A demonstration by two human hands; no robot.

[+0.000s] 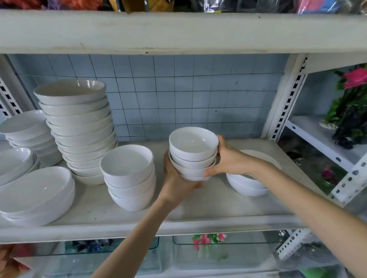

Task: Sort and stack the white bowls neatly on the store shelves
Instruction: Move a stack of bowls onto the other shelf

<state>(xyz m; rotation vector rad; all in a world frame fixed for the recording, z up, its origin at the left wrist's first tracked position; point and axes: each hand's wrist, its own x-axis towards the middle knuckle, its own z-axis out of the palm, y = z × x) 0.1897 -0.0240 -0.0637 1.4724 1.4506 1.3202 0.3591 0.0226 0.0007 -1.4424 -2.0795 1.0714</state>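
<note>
We hold a small stack (192, 154) of four nested bowls between both hands: the left hand (177, 182) cups it from below and the side, the right hand (226, 159) presses its far side, so both grips are closed on it, likely to keep it from sliding apart. The stack hovers just above the shelf (140, 229). Left of the stack stands a three-bowl pile (128, 177), near but apart; right of it, partly behind our wrist, sits a low pile (246, 185). Between these piles there is bare shelf to set down. The front edge lies well clear.
</note>
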